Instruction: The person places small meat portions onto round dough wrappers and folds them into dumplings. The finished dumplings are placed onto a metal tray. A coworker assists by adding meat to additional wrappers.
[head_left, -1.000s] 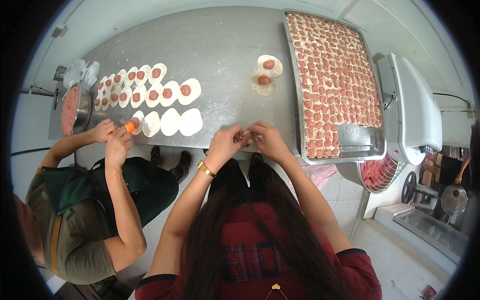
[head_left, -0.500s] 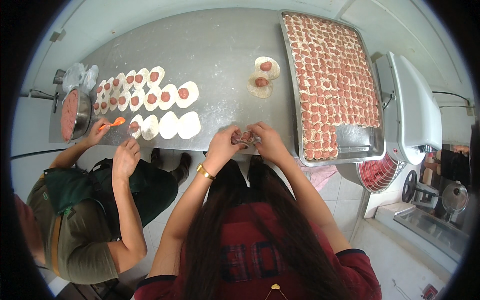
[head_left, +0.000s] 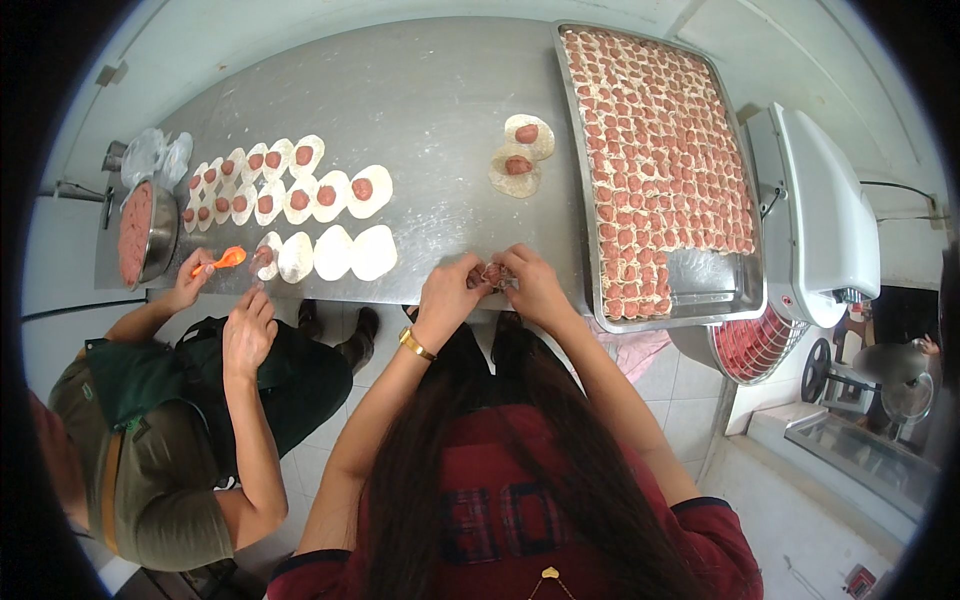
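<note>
Held item: one filled wrapper, its pale dough gathered around a lump of pink meat, above the near edge of the worktop, in front of your body.

Left hand: yours, fingers and thumb closed on the wrapper's left side; gold watch at the wrist.

Right hand: yours, fingertips pinching the right side. Gripping from both sides presumably lets the dough be drawn up evenly without the meat slipping out.

Filled rounds, two: a far round and a near round, edges meeting, flat between you and the tray, probably set there for easy reach.

Tray: metal, on your right, packed with open-topped dumplings. They stand side by side, seemingly to save room and brace one another. The bare patch lies at its near right corner.

Wrapper rows, left: two far rows topped with meat; in the near row, one topped round at the left end and three bare rounds. Spreading them flat likely leaves each centre open to the spoon.

Co-worker, far left: an orange spoon in one hand, close to the meat bowl.
</note>
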